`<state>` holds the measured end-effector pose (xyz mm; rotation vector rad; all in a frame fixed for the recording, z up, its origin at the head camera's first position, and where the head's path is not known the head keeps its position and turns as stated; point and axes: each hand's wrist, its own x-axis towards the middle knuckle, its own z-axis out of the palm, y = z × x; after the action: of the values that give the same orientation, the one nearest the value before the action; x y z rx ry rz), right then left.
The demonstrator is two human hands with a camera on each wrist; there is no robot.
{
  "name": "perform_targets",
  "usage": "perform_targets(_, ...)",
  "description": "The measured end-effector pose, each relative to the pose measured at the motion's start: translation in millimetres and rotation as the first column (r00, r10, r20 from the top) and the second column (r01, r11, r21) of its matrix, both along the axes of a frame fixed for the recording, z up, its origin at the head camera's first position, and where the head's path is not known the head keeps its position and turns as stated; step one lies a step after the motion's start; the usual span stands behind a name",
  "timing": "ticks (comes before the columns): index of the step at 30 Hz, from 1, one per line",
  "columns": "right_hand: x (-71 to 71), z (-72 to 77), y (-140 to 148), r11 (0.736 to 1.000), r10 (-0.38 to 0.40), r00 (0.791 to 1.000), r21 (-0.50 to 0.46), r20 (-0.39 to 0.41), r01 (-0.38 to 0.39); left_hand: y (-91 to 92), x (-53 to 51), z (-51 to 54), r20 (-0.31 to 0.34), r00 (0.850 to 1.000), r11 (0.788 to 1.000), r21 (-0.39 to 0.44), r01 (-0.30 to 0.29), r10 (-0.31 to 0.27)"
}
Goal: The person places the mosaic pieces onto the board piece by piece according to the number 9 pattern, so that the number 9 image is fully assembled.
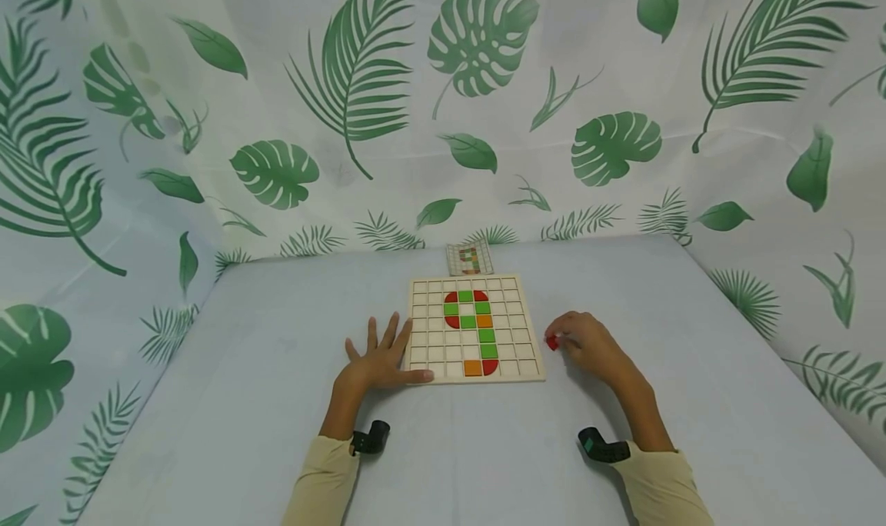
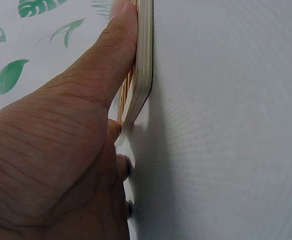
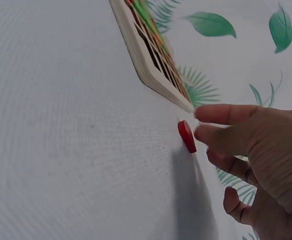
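Observation:
A square wooden grid board (image 1: 432, 349) lies on the table. Red, green and orange tiles on it form a figure like a nine. My left hand (image 1: 377, 364) spreads along the board's left side, its thumb resting over the near left corner; in the left wrist view, the thumb (image 2: 103, 57) lies along the board edge. Right of the board, my right hand (image 1: 588, 345) reaches down to a small red rounded tile (image 3: 187, 136). Its thumb and index fingertips are at the tile, apart from each other; the other fingers are loosely bent. A firm pinch is not visible.
Behind the board, a small pattern card (image 1: 470, 258) shows a similar coloured figure. A pale cloth covers the table (image 1: 291, 303), and a white leaf-print curtain (image 1: 388, 180) stands along the back and sides.

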<state>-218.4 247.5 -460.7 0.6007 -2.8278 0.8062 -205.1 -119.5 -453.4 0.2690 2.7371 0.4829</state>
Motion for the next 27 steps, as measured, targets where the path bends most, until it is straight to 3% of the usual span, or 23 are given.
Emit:
perform_targets(4,2.0,-1.5,1.3,0.997,-0.07,0.997,0.036,0.04,0.069,0.5,0.2,-0.1,-0.002,1.0,1.0,-0.001,0.0,0.0)
perform_targets(13,2.0,-2.1,2.8,0.995,-0.054,0.999,0.079,0.006,0.054,0.0,-0.2,-0.6,0.003,1.0,1.0,-0.003,0.004,-0.004)
perform_targets(27,2.5,-2.2,1.2,0.983,-0.102,0.995,0.151,-0.011,0.103,0.4,-0.1,-0.6,0.015,1.0,1.0,-0.012,0.0,0.0)
